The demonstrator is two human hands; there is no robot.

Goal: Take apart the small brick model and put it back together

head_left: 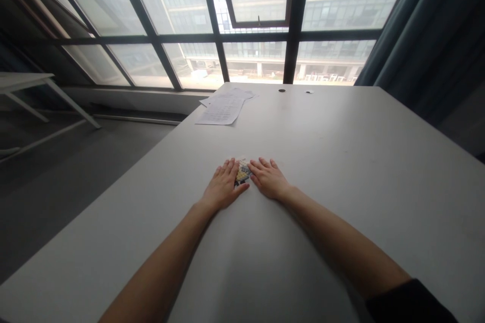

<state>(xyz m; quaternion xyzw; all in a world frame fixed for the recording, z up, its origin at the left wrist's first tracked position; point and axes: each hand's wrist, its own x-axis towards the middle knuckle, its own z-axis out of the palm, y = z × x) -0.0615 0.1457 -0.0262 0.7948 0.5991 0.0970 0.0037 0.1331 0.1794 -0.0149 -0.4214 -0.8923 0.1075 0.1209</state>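
Note:
A small, flat, patterned piece (243, 173) in yellow, grey-blue, white and black lies on the white table (326, 146). Its bumpy look resembles small beads or bricks, but its kind is too small to make out. My left hand (225, 184) rests flat along its left side, fingers stretched forward and thumb pointing right below it. On the other side my right hand (267, 177) lies flat, its fingertips touching or just over the right edge. Both hands cover parts of the piece's sides. Neither hand grips anything.
Printed paper sheets (223, 108) lie overlapping near the table's far left edge. A dark round cable hole (282, 91) and a small pale item (309, 92) are at the far side. Windows stand behind, a blue curtain (420, 35) at right, another table (26, 79) at left.

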